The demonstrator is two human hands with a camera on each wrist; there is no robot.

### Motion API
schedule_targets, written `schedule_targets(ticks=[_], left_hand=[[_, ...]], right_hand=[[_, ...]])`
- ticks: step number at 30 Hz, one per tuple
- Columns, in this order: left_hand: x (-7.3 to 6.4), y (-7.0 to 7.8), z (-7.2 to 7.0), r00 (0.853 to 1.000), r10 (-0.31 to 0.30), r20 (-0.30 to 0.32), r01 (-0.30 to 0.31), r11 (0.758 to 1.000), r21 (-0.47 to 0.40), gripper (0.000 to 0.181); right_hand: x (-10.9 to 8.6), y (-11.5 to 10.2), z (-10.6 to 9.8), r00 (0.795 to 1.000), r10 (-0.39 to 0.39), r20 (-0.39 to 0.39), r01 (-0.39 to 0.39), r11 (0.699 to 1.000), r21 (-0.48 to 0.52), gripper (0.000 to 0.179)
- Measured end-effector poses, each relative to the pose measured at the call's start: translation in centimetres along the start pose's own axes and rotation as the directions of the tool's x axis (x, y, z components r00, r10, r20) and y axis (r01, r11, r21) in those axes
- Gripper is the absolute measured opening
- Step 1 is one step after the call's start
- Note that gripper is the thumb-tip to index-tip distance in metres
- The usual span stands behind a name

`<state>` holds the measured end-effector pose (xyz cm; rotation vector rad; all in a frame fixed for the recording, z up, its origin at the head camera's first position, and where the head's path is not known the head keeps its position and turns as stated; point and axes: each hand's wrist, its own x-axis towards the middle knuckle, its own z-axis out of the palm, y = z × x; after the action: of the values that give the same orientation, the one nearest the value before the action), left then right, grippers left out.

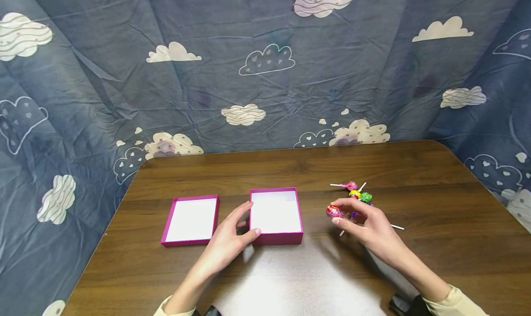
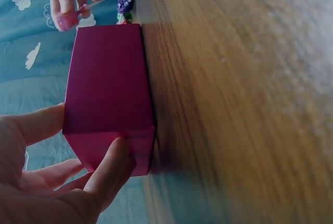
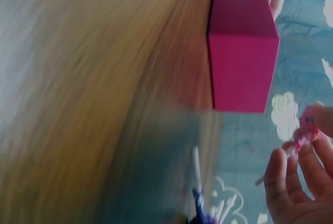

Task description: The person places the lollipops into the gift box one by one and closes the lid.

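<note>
My right hand (image 1: 379, 233) pinches a red-and-pink wrapped lollipop (image 1: 333, 211) by its candy end, between thumb and fingers. It is raised right of an open magenta box (image 1: 278, 238) with a white inside. In the right wrist view, the lollipop's (image 3: 307, 125) stick slants down from the wrapper. On the box's left side rests my left hand (image 1: 227, 237), thumb at the front corner and fingers stretched along the wall. The left wrist view shows its fingertips against the magenta side. Several more lollipops (image 1: 366, 197) lie in a cluster behind my right hand, partly hidden by it.
A shallow magenta lid (image 1: 191, 219), white inside, lies left of the box on the brown wooden table (image 1: 298, 168). Loose lollipop sticks point out from the cluster. Behind the table hangs a dark blue cloth (image 1: 265, 95) printed with clouds.
</note>
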<state>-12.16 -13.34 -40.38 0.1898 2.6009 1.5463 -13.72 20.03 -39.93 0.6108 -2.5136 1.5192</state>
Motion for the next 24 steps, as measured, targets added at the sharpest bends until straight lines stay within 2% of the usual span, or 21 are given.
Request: schedule_targets(ticks=[8, 24], left_hand=[[0.0, 0.0, 0.1, 1.0, -0.011, 0.0, 0.011, 1.0, 0.0, 0.067], [0.0, 0.0, 0.0, 1.0, 0.013, 0.003, -0.013, 1.0, -0.007, 0.067]], right_hand=[[0.6, -1.1, 1.0, 0.999, 0.034, -0.037, -0.03, 0.995, 0.09, 0.028], [2.4, -2.7, 3.3, 1.0, 0.011, 0.001, -0.011, 0.949, 0.315, 0.03]])
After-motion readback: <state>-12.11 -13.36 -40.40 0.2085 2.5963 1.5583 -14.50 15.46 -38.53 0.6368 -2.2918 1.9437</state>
